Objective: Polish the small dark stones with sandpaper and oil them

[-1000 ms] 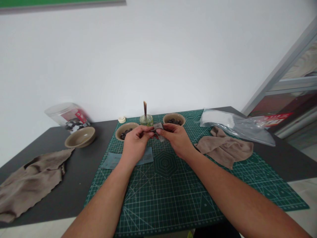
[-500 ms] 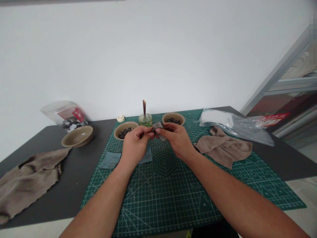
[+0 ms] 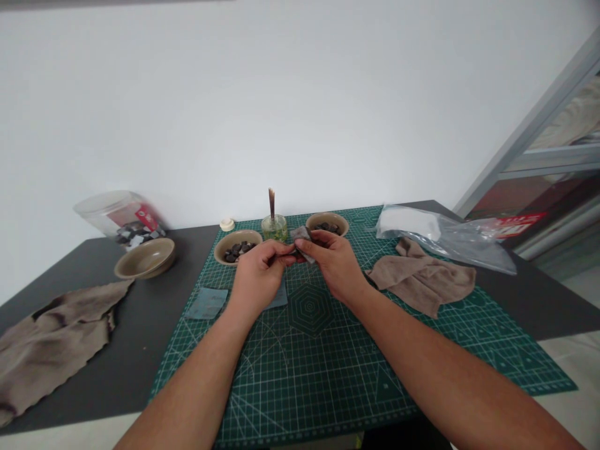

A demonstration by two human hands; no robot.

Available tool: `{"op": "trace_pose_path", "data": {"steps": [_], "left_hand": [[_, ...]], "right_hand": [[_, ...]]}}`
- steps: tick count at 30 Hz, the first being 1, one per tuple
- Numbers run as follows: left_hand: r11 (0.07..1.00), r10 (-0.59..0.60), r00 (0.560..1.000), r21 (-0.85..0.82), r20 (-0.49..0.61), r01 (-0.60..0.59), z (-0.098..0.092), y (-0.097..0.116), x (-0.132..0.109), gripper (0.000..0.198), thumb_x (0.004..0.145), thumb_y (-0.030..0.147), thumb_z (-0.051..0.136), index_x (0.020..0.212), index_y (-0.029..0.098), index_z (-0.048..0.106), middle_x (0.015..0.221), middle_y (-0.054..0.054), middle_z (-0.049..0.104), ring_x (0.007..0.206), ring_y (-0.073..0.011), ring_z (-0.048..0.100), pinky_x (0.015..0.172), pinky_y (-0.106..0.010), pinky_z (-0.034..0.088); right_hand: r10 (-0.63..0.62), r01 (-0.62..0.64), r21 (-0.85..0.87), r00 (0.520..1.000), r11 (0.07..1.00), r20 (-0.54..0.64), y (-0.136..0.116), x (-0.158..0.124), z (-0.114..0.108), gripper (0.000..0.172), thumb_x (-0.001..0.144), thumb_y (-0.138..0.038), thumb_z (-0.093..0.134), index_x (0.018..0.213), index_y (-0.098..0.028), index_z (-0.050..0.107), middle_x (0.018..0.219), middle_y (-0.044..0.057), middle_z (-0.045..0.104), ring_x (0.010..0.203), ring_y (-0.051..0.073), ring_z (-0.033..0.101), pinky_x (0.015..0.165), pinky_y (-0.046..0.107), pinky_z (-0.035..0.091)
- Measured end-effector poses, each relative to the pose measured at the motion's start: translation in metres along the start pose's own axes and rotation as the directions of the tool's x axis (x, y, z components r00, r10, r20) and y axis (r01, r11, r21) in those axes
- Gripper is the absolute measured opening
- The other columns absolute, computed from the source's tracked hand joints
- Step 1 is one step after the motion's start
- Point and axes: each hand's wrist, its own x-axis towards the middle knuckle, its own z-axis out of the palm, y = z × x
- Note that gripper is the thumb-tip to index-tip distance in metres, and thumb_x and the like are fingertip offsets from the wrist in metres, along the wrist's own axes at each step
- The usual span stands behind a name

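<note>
Small grey sheet [image 3: 301, 235], creased and bent; fast in the fingers of left hand [image 3: 257, 280] and right hand [image 3: 335, 264].

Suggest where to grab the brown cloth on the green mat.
Probably pinch the bunched ridge at the far end of the brown cloth, coming from above: it lies limp on the cutting mat, with no rigid edge for a grip.
</note>
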Motion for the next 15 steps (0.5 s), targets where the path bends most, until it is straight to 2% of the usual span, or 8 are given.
{"op": "trace_pose_path", "data": {"steps": [3, 8, 11, 15], "left_hand": [[0.999, -0.035, 0.999, -0.043, -0.032, 0.033, 0.0005, -0.0003, -0.0004, 0.010, 0.073, 0.015, 0.066, 0.075, 0.022, 0.072, 0.072, 0.001, 0.073, 0.069, -0.0167, 0.067, 0.068, -0.029, 0.053], [0.997, -0.059, 0.998, -0.059, -0.010, 0.058, 0.0009, -0.0003, -0.0011, 0.009, 0.072, 0.014, 0.066, 0.072, 0.021, 0.071, 0.070, 0.002, 0.072, 0.069, -0.0170, 0.067, 0.068, -0.029, 0.053], [0.995, -0.078, 0.997, -0.062, -0.025, 0.076, 0.0004, -0.0009, -0.0005, 0.006, 0.072, 0.016, 0.067, 0.072, 0.021, 0.070, 0.067, 0.002, 0.071, 0.066, -0.0168, 0.066, 0.065, -0.029, 0.052], [0.995, -0.073, 0.997, -0.068, 0.006, 0.074, 0.0010, -0.0019, 0.0010, 0.007, 0.071, 0.014, 0.068, 0.071, 0.021, 0.070, 0.072, 0.001, 0.073, 0.071, -0.0171, 0.066, 0.067, -0.029, 0.052]], "right_hand": [[0.001, 0.000, -0.028, 1.000, 1.000, 0.029, -0.0020, -0.0007, 0.0004, 0.028, 0.061, -0.038, 0.085, 0.077, -0.018, 0.074, 0.073, 0.000, 0.070, 0.066, 0.013, 0.058, 0.063, 0.027, 0.046], [-0.010, 0.010, -0.019, 1.000, 1.000, 0.010, -0.0029, -0.0002, -0.0001, 0.030, 0.063, -0.043, 0.083, 0.076, -0.018, 0.072, 0.071, 0.000, 0.068, 0.062, 0.013, 0.057, 0.060, 0.027, 0.045], [-0.011, 0.013, -0.055, 0.999, 0.998, 0.043, -0.0010, 0.0017, -0.0022, 0.029, 0.061, -0.040, 0.085, 0.076, -0.018, 0.072, 0.072, 0.000, 0.069, 0.065, 0.013, 0.058, 0.061, 0.026, 0.045], [-0.049, 0.049, -0.108, 0.999, 0.993, 0.001, 0.0024, 0.0034, -0.0036, 0.024, 0.067, -0.040, 0.081, 0.075, -0.018, 0.072, 0.069, 0.000, 0.067, 0.062, 0.013, 0.057, 0.059, 0.026, 0.044]]}}
